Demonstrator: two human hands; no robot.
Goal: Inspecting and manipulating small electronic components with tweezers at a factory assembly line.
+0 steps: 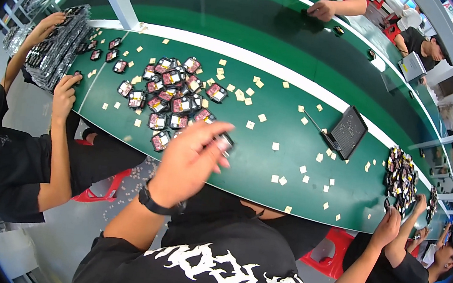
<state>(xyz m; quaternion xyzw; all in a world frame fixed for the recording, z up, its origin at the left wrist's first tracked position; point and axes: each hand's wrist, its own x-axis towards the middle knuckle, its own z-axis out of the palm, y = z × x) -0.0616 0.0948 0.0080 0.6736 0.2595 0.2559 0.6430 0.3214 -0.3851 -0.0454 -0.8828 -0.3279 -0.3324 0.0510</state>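
My left hand (pixel 194 157), a watch on its wrist, is slightly blurred over the near middle of the green table. Its thumb and fingers pinch a small black plastic piece (pixel 227 143), whose kind I cannot make out. Just beyond and left of it lies a loose heap of small black cases with pink, white and yellow faces (pixel 172 79). Stretched far to the right, my right hand (pixel 387 227) pinches a small dark piece (pixel 387 204) at the near edge of a second heap of similar cases (pixel 401 175).
A black tray (pixel 348 133) stands on the green table (pixel 246 166) near the white rail. Small cream squares (pixel 250 124) are scattered about. Co-workers' hands work at left (pixel 64 95), right (pixel 420 204) and across the belt (pixel 323 10). Stacked trays (pixel 58 47) stand far left.
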